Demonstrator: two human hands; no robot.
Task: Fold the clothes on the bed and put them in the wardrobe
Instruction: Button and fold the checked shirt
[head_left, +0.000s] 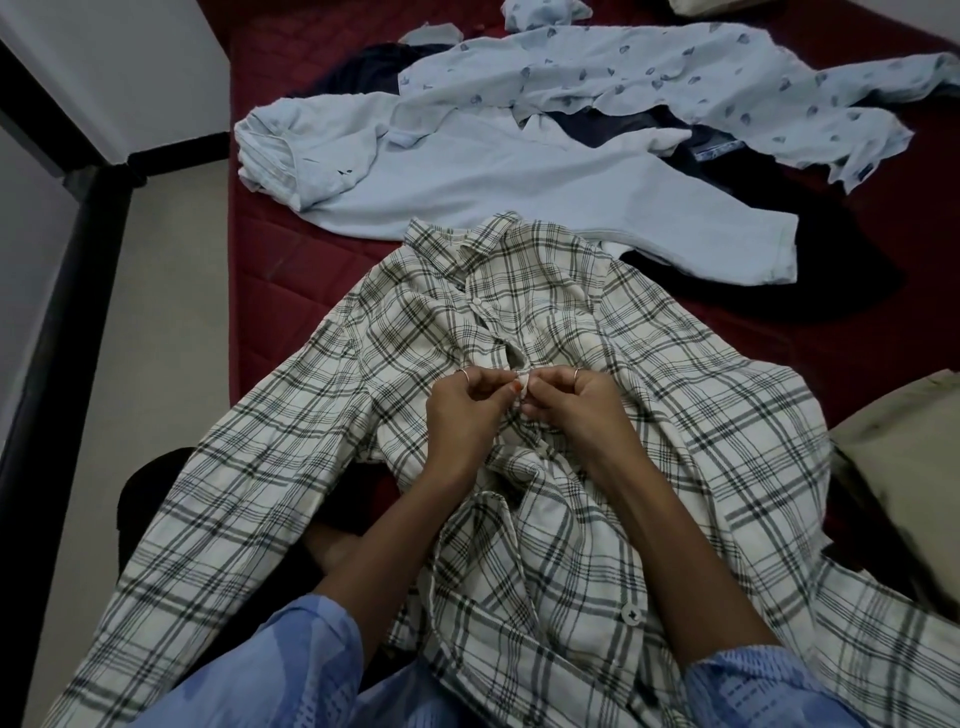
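While hands pinch placket | left hand (467, 410) | right hand (576, 405) | plaid shirt (675, 415)

Both arms enter from 6 o'clock, bare forearms, light blue sleeves pushed up near the elbows. They converge toward frame centre. Left hand (460, 410) sits at about 9 o'clock of the meeting point, back of hand up, fingers curled inward, thumb and fingertips pinched together toward 3 o'clock; ring on one finger. Right hand (571, 402) sits at 3 o'clock of it, back of hand up, fingers curled, thumb and forefinger pinching toward 9 o'clock; ring on one finger too. Fingertips of both hands nearly touch each other, pinching a small bit of fabric between them. Wrists straight, both low.
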